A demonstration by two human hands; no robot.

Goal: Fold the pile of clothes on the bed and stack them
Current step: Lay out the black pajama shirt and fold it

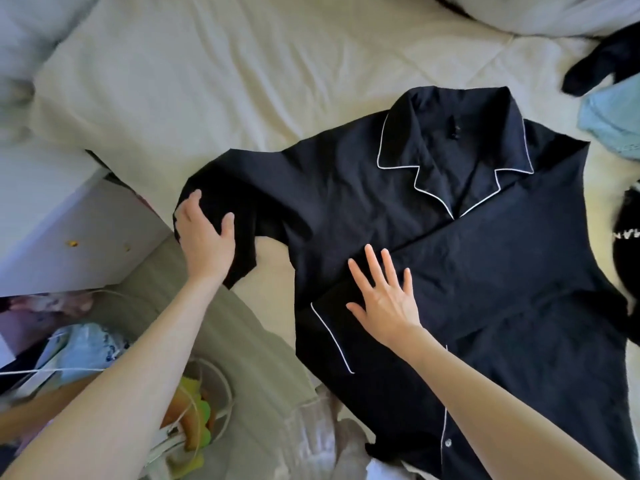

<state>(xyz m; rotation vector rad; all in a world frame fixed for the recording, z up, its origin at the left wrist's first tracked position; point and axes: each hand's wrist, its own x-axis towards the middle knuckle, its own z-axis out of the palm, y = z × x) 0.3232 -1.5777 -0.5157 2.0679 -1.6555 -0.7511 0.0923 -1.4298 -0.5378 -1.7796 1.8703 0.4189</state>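
Navy pajama shirt (450,254) lies spread face-up on the bed (207,81), collar at the far side. Left hand (204,237) grips the left sleeve (221,202); right hand (384,299) presses flat, fingers spread, on the shirt's front.

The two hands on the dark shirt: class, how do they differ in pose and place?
The left hand curls round the end of the sleeve; the right hand lies flat with fingers spread. The left hand is at the bed edge, the right hand on the shirt front. Both touch the shirt.
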